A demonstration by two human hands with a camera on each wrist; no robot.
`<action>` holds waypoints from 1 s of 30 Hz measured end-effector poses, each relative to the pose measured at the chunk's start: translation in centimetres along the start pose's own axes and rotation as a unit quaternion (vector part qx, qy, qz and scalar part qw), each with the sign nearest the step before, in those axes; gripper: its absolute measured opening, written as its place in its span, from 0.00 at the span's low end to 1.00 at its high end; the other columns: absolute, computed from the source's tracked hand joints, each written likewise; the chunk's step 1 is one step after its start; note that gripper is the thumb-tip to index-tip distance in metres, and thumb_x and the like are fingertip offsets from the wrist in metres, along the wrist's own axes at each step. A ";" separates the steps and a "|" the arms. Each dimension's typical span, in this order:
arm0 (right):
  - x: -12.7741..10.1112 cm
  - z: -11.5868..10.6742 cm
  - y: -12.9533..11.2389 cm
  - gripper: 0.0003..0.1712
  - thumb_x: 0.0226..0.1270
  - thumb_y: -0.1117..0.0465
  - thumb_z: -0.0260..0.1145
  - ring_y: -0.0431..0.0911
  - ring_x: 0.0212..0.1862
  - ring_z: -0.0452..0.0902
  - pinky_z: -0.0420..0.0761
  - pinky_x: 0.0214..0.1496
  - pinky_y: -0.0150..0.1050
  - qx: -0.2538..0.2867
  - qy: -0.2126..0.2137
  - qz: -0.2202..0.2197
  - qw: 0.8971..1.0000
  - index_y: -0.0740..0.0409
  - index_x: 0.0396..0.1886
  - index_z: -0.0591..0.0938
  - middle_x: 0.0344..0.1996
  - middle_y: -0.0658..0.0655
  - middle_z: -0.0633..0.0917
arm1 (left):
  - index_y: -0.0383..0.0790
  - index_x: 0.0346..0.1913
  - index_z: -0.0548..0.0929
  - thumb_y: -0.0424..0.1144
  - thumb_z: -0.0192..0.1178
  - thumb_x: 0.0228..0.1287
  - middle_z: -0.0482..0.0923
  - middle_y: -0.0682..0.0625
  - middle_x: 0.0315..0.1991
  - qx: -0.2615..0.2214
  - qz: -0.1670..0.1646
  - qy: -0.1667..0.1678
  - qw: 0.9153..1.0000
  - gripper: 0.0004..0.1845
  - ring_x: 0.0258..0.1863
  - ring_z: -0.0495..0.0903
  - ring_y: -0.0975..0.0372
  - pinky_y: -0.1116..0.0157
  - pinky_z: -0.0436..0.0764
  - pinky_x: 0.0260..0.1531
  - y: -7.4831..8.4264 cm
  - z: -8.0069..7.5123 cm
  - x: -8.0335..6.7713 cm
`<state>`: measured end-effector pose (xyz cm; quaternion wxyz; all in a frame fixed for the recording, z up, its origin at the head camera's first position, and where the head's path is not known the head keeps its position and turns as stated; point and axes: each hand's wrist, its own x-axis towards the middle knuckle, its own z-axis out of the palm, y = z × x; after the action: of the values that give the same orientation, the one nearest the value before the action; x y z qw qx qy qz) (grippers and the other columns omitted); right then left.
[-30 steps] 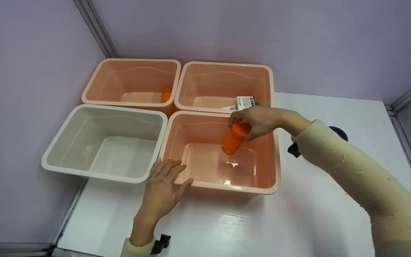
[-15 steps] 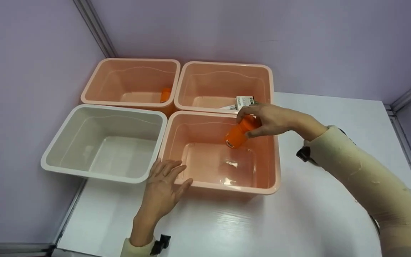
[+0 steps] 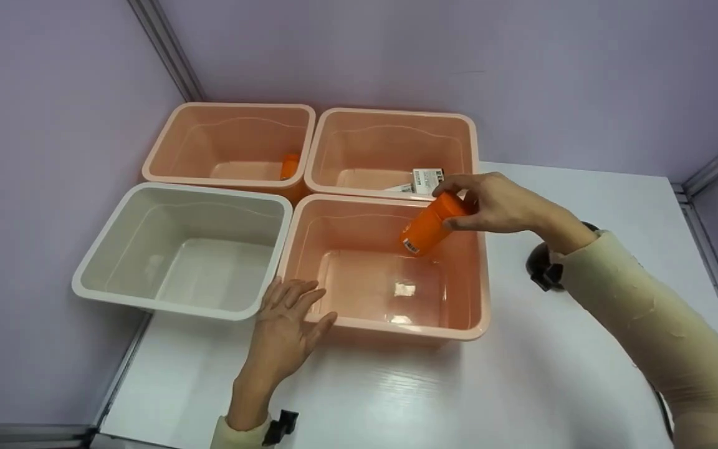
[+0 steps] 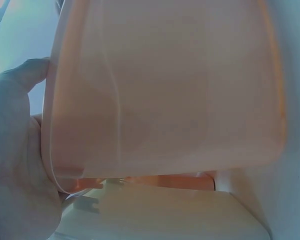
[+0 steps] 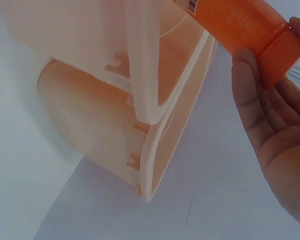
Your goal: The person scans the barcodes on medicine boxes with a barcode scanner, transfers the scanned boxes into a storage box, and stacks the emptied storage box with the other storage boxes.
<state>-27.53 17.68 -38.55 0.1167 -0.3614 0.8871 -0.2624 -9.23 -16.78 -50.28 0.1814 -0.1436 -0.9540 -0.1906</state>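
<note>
My right hand [image 3: 496, 202] pinches an orange bottle [image 3: 424, 232] by its capped end, thumb on one side and fingers on the other. The bottle hangs tilted over the back right part of the front peach bin [image 3: 390, 327], its barcode end pointing down and left. In the right wrist view the orange cap [image 5: 282, 56] lies between thumb and fingers. My left hand [image 3: 281, 333] rests, fingers extended, at the front left corner of that bin, beside the grey-white bin [image 3: 166, 304]. The left wrist view has the thumb [image 4: 32, 72] by the bin's rim.
Two more peach bins stand behind. The back left bin [image 3: 225, 182] holds an orange item [image 3: 290, 166]; the back right one [image 3: 396, 113] holds a white box with printing [image 3: 427, 180]. Purple-grey walls [image 3: 396, 50] enclose the white table [image 3: 558, 349] at the back and sides.
My right hand has moved right and slightly up with the orange bottle, which now leans more toward horizontal. The left hand has stayed in place.
</note>
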 end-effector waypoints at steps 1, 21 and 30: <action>-0.2 -0.1 0.1 0.27 0.55 0.49 0.70 0.44 0.37 0.81 0.84 0.42 0.38 0.002 0.005 -0.001 1.000 0.46 0.54 0.75 0.47 0.51 0.81 | 0.50 0.51 0.81 0.60 0.54 0.62 0.77 0.58 0.55 -0.002 0.000 0.000 1.000 0.22 0.59 0.72 0.63 0.59 0.52 0.73 0.0 0.0 0.0; -5.3 -2.0 1.7 0.26 0.56 0.53 0.70 0.45 0.36 0.83 0.83 0.39 0.27 0.101 0.078 0.068 0.989 0.38 0.56 0.74 0.45 0.46 0.81 | 0.49 0.50 0.82 0.60 0.53 0.63 0.78 0.57 0.54 0.000 0.000 0.002 1.000 0.23 0.59 0.72 0.61 0.58 0.53 0.73 0.0 0.1 0.0; -8.4 -2.5 2.9 0.28 0.58 0.60 0.69 0.41 0.38 0.83 0.82 0.40 0.25 0.124 0.114 0.063 0.984 0.45 0.59 0.73 0.47 0.50 0.79 | 0.50 0.50 0.82 0.59 0.55 0.62 0.78 0.57 0.54 0.006 0.008 0.011 1.000 0.21 0.58 0.73 0.60 0.56 0.55 0.73 0.0 0.0 0.0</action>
<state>-24.29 26.29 -37.89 0.0752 -0.2553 0.8763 -0.4015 -9.25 -16.76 -50.28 0.1944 -0.1484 -0.9517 -0.1854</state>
